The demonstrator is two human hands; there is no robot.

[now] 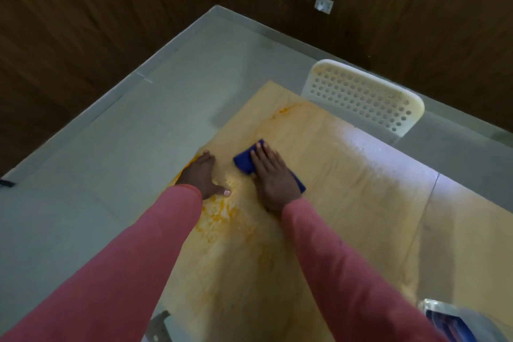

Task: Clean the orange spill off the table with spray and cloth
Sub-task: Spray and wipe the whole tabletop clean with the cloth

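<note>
The right hand [273,178] presses the blue cloth [245,162] flat under straight fingers [261,154]. The thickest orange spill [219,216] lies toward the person and leftward on the worktop [347,203], nearer the left hand [201,175], which seems to rest open-fingered at the edge, holding nothing.

On the table [347,203], our right hand [273,175] lies flat on the cloth [244,161]; our left hand [201,175] rests at nine o'clock, the spill [219,219] at seven, the chair [361,94] at one.
</note>
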